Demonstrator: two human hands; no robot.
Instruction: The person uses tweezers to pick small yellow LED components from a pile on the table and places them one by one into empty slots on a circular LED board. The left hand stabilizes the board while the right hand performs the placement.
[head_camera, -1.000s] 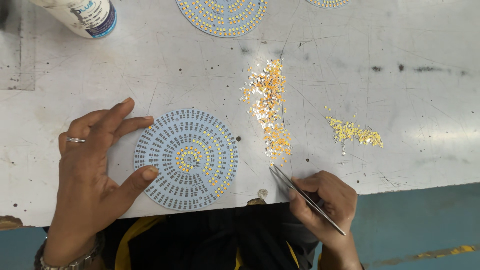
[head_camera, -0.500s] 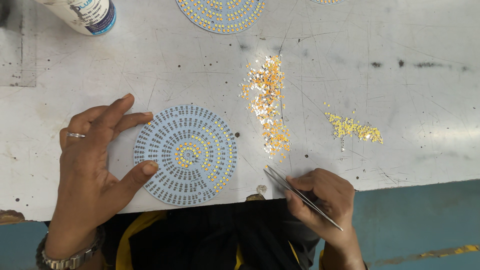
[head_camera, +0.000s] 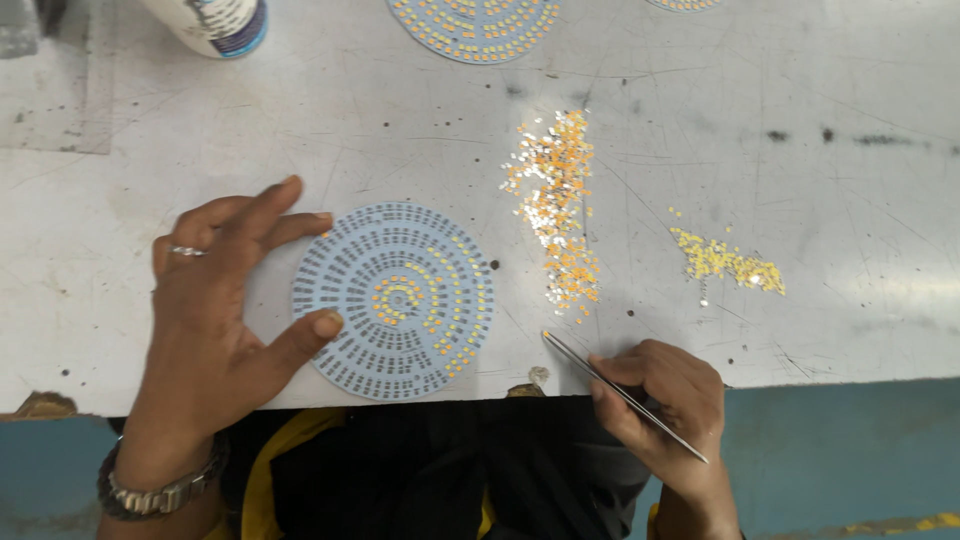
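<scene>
Nearest, at about 5 o'clock: right hand (head_camera: 665, 405) pinching slim metal tweezers (head_camera: 620, 393), tips closed and pointing up-left to the table (head_camera: 850, 130) edge, nothing visibly caught in the tips. At 7 o'clock, left hand (head_camera: 215, 310) spread flat and relaxed, thumb and index fingertip resting on the left rim of the round LED circuit board (head_camera: 395, 300), pinning it rather than gripping.

Board looks like a thin stiff disc, pale blue-grey, pads laid out in rings, tiny yellow chips already sitting in the centre rings and along the right side. Probably light and a bit slidey on the painted metal, so best steadied or lifted by the bare rim, never across the populated face.

Further up at 1 o'clock, a loose heap of orange and silvery LED chips (head_camera: 560, 210), and a smaller yellow pile (head_camera: 725, 262) at 3 o'clock. Featherweight, easily scattered, tweezers-only stuff, taken by the sides.

Far edge: a filled board (head_camera: 475, 25) at 12 o'clock, a white bottle (head_camera: 210, 20) at 11. Table scratched, scuffed, dull white.
</scene>
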